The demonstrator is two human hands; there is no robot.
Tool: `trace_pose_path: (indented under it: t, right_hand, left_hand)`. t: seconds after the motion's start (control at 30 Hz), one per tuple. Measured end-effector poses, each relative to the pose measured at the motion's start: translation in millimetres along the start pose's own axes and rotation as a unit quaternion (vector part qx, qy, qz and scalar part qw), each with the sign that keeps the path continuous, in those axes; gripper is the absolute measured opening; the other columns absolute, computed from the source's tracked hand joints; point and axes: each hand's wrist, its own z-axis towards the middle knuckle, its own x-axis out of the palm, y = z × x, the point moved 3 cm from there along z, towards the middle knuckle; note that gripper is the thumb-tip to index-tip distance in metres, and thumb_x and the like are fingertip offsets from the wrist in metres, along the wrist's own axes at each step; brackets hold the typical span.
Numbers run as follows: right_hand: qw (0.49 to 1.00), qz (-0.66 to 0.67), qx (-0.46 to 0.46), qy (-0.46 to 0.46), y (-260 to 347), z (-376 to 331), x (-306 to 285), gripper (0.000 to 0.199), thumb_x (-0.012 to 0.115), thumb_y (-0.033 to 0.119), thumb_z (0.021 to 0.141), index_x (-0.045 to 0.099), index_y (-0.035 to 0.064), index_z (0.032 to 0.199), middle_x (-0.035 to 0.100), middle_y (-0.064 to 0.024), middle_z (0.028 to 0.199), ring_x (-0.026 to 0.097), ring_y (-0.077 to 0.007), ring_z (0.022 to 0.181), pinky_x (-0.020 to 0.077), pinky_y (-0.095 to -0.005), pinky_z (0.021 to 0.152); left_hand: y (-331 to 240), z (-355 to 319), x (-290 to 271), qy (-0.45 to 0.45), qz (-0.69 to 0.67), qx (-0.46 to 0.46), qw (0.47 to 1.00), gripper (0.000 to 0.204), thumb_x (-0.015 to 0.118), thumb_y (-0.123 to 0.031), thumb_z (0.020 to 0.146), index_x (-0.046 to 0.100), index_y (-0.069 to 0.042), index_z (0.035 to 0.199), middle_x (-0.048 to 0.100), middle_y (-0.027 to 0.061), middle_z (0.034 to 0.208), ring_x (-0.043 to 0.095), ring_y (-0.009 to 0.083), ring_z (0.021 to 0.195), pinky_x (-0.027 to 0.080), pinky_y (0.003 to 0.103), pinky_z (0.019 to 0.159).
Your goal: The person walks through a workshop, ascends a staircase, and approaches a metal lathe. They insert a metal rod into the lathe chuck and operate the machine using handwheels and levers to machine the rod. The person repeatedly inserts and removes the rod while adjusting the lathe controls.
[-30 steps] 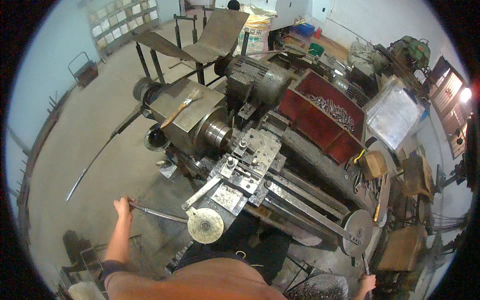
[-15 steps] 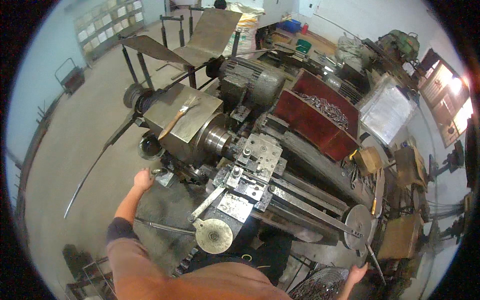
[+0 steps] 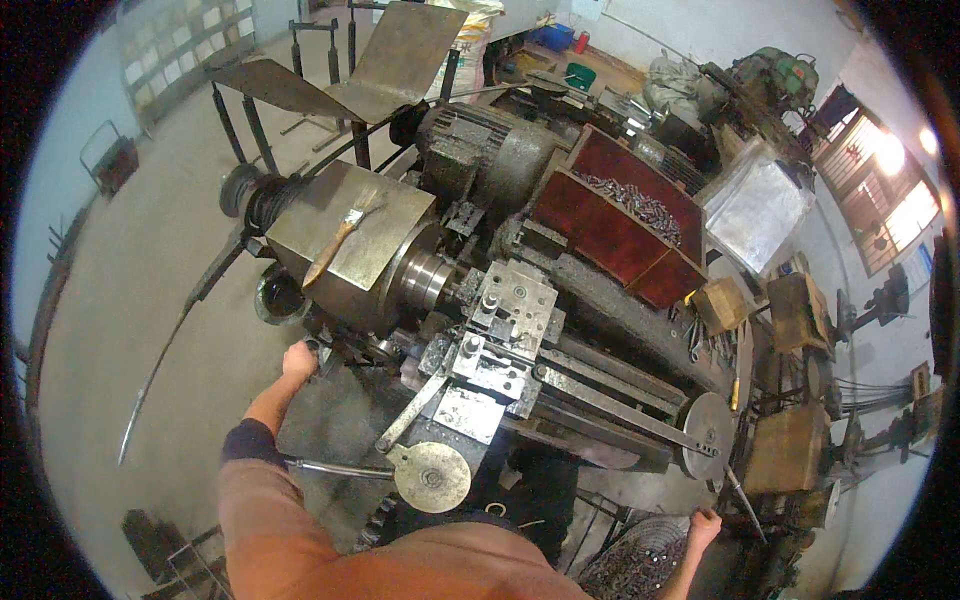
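Note:
A metal lathe (image 3: 350,225) fills the middle of the view. My left hand (image 3: 298,360) is closed around a dark handle (image 3: 314,347) at the machine's lower left, largely hidden by the fingers. My right hand (image 3: 704,526), fingers curled, is at the lower right, beside a thin metal lever (image 3: 744,502) near a round disc (image 3: 706,437); whatever it holds is hidden. Between my arms is the tool slide (image 3: 515,310), with a flat bar handle (image 3: 412,412) and a round plate (image 3: 432,478) below it. A wooden-handled brush (image 3: 335,248) lies on the machine's headstock.
Behind the slide stands a dark red box (image 3: 585,215) holding many small metal parts (image 3: 635,205). A mesh basket (image 3: 640,555) of dark pieces sits low by my right arm. A long rod (image 3: 165,370) juts out at the left. Wrenches (image 3: 697,340) lie at the right.
The view has shifted slightly, so the machine sits a little further left and up. My right hand has moved slightly up and away from the thin lever. My left hand keeps its grip.

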Motion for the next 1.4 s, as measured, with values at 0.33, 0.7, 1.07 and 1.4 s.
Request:
trace_pose_path:
  t: [0.33, 0.7, 1.07, 1.4]
  right_hand:
    - [0.983, 0.142, -0.117, 0.000, 128, 42, -19, 0.027, 0.050, 0.001, 0.061, 0.059, -0.0061, 0.086, 0.061, -0.0111, 0.075, 0.055, -0.0149, 0.070, 0.0424, -0.0251, 0.067]
    - [0.842, 0.175, -0.485, 0.159, 412, -26, 10, 0.036, 0.054, 0.011, 0.055, 0.061, 0.0002, 0.088, 0.062, -0.0124, 0.082, 0.058, -0.0176, 0.079, 0.0427, -0.0264, 0.074]
    - [0.723, 0.010, -0.588, 0.362, 578, -152, 130, 0.028, 0.056, 0.021, 0.050, 0.064, 0.0059, 0.072, 0.059, -0.0160, 0.066, 0.059, -0.0281, 0.062, 0.0473, -0.0327, 0.064]
    - [0.721, -0.005, -0.603, 0.343, 575, -146, 145, 0.026, 0.056, 0.020, 0.050, 0.063, 0.0033, 0.068, 0.058, -0.0180, 0.065, 0.058, -0.0302, 0.062, 0.0469, -0.0341, 0.062]
  left_hand:
    - [-5, 2, 6, -0.010, -0.026, 0.040, 0.999, 0.020, 0.048, -0.012, 0.070, 0.056, 0.002, 0.082, 0.058, 0.0222, 0.082, 0.057, 0.0344, 0.080, 0.046, 0.040, 0.069]
    - [12, -31, -65, -0.017, 0.049, 0.114, 0.992, 0.028, 0.055, -0.024, 0.073, 0.052, -0.006, 0.093, 0.058, 0.0164, 0.084, 0.056, 0.0328, 0.081, 0.045, 0.041, 0.070]
    - [206, -89, -227, -0.258, 0.052, -0.105, 0.959, 0.033, 0.044, -0.037, 0.082, 0.058, -0.009, 0.091, 0.059, 0.0153, 0.078, 0.056, 0.0320, 0.075, 0.044, 0.041, 0.064]
    - [83, -196, -187, -0.238, -0.008, -0.148, 0.960, 0.038, 0.051, -0.042, 0.074, 0.055, -0.004, 0.076, 0.057, 0.0171, 0.069, 0.055, 0.0347, 0.071, 0.042, 0.043, 0.061]
